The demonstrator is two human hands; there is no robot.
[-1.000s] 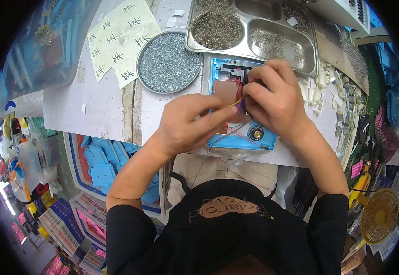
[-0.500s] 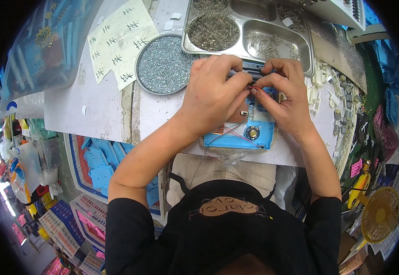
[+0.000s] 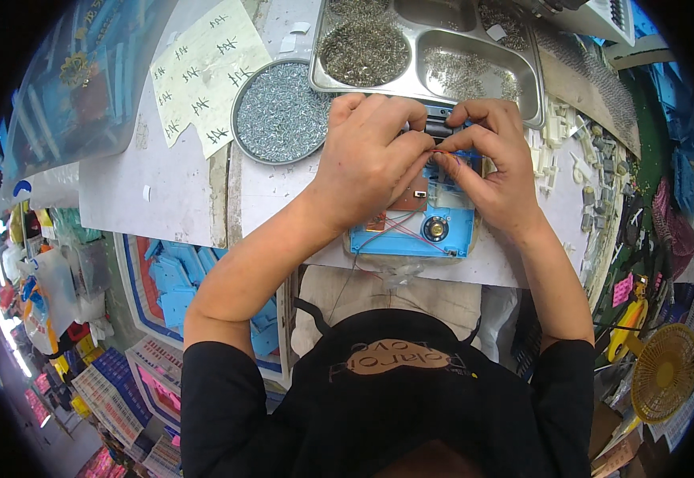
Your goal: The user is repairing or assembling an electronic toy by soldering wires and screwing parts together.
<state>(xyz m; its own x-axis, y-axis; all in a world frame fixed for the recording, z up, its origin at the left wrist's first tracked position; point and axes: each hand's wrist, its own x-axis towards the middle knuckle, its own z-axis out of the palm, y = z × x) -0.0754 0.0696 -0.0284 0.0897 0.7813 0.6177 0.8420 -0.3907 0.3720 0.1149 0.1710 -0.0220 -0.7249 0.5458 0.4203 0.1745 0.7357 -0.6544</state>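
Note:
A blue plastic device shell (image 3: 443, 231) lies open on the white table, with a brown circuit board (image 3: 409, 199), thin red wires and a small round speaker (image 3: 435, 229) inside. My left hand (image 3: 371, 159) covers its upper left part, fingertips pinched at a small black part (image 3: 436, 127) near the top. My right hand (image 3: 494, 167) meets it from the right, thumb and forefinger pinching the red wires at the same spot. What lies under the fingers is hidden.
A round metal dish of small silvery screws (image 3: 279, 111) sits left of my hands. A steel compartment tray (image 3: 534, 84) with metal bits lies behind them. Yellow tally sheets (image 3: 203, 72) lie far left, white and grey small parts (image 3: 586, 167) to the right, a yellow fan (image 3: 664, 370) lower right.
My hands moved up to the top end of the blue shell and closed together there. The circuit board and speaker, covered before, now show below them.

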